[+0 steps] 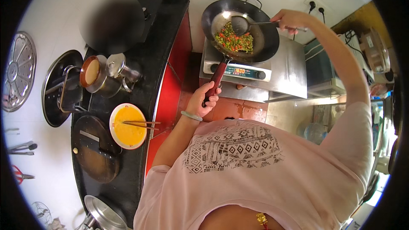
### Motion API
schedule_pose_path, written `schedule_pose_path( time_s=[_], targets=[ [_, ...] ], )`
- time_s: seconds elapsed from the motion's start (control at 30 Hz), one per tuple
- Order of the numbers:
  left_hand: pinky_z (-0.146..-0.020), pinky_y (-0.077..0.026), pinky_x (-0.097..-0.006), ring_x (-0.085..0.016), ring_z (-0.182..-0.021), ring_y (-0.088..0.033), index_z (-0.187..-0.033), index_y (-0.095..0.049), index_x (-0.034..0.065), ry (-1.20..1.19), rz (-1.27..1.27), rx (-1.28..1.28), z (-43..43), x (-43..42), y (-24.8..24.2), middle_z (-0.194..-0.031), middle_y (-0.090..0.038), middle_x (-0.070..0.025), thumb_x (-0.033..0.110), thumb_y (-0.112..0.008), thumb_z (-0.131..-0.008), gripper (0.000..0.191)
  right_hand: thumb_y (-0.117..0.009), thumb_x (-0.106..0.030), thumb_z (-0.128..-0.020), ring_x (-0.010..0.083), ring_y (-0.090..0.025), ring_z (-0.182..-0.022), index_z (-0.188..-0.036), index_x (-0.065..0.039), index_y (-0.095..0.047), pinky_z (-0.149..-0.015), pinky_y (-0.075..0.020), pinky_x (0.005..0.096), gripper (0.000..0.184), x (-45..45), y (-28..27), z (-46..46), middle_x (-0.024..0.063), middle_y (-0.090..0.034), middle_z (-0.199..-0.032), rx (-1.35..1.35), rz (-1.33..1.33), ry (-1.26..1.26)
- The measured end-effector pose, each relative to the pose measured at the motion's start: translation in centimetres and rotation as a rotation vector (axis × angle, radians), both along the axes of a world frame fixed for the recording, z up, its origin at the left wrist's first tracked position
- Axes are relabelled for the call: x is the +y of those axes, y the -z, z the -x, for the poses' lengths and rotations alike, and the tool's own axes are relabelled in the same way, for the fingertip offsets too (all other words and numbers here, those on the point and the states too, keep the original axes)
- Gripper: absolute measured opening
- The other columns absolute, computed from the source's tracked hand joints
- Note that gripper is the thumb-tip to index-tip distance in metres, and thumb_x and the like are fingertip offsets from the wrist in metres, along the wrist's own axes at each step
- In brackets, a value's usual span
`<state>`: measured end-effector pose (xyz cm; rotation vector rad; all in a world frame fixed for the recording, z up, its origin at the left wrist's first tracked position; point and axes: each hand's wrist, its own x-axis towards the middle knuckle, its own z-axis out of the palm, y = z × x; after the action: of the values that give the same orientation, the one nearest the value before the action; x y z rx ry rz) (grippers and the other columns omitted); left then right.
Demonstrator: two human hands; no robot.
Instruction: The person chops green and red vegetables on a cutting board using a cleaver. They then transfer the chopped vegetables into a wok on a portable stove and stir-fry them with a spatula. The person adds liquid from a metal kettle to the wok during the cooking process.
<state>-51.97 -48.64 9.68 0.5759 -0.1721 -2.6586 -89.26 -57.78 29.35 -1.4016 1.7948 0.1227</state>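
My left hand [203, 99] grips the dark red handle [219, 74] of a black wok [268, 46]. The wok is tilted over an induction cooker [236, 70] whose display is lit. In my right hand [292, 20] is the handle of a metal wok spatula [240, 25]. Its blade dips into the wok, over chopped green and red vegetables [235, 41] gathered in the lower part of the pan.
On the black counter [134, 172] at left stand a bowl of beaten egg [129, 131] with chopsticks [150, 122] across its rim, and a round cutting board [104, 169] bearing a cleaver [92, 143]. Metal pots [123, 67] stand behind. A socket [316, 6] with plugs is on the wall.
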Motion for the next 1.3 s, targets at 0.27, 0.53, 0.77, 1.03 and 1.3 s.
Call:
schedule_pose_path(
  time_s=[0.27, 0.53, 0.77, 1.03, 1.3],
  targets=[
    [-0.035, -0.029, -0.0130, -0.004, -0.053, -0.039, -0.113, -0.041, 0.0036, 0.017, -0.032, 0.002, 0.2, 0.0, -0.4, -0.083, -0.048, -0.0049, 0.023, -0.050, -0.089, 0.032, -0.055, -0.004, -0.068, 0.0117, -0.046, -0.041, -0.096, -0.007, -0.061, -0.032, -0.0297, 0.0256, 0.029, -2.2, -7.2, 3.9, 0.0089, -0.054, -0.059, 0.552, -0.296, -0.011],
    [-0.034, -0.029, -0.0135, -0.005, -0.053, -0.038, -0.112, -0.040, 0.0019, 0.006, -0.014, -0.023, 0.2, -0.1, -0.3, -0.083, -0.048, -0.0055, 0.022, -0.050, -0.090, 0.032, -0.056, -0.005, -0.068, 0.0110, -0.044, -0.041, -0.097, -0.009, -0.062, -0.033, -0.0302, 0.0247, 0.029, -6.1, -7.3, 3.6, 0.0072, -0.053, -0.059, 0.776, -0.610, -0.141],
    [-0.034, -0.029, -0.0136, -0.005, -0.053, -0.039, -0.118, -0.037, 0.0028, 0.000, -0.024, -0.007, 0.2, 0.0, 0.0, -0.083, -0.047, -0.0059, 0.022, -0.048, -0.090, 0.035, -0.057, -0.006, -0.069, 0.0106, -0.043, -0.041, -0.098, -0.010, -0.062, -0.034, -0.0305, 0.0242, 0.029, -8.0, -4.1, 3.6, 0.0060, -0.053, -0.059, 0.616, -0.808, -0.017],
    [-0.035, -0.029, -0.0132, -0.005, -0.053, -0.039, -0.124, -0.034, 0.0041, 0.001, -0.023, -0.021, 0.2, -0.1, -0.3, -0.083, -0.047, -0.0056, 0.021, -0.047, -0.091, 0.039, -0.060, -0.013, -0.074, 0.0101, -0.042, -0.041, -0.098, -0.014, -0.063, -0.037, -0.0315, 0.0242, 0.024, -7.2, -1.1, -0.9, 0.0037, -0.051, -0.059, 0.477, -0.433, -0.057],
    [-0.035, -0.029, -0.0136, -0.005, -0.054, -0.038, -0.119, -0.037, 0.0037, -0.006, -0.026, -0.021, 0.0, -0.2, -0.3, -0.083, -0.047, -0.0053, 0.022, -0.048, -0.091, 0.035, -0.061, -0.013, -0.074, 0.0146, -0.048, -0.047, -0.097, -0.011, -0.063, -0.041, -0.0372, 0.0293, 0.023, -7.6, -2.6, -1.0, 0.0059, -0.053, -0.060, 0.910, -0.573, -0.196]
  ],
)
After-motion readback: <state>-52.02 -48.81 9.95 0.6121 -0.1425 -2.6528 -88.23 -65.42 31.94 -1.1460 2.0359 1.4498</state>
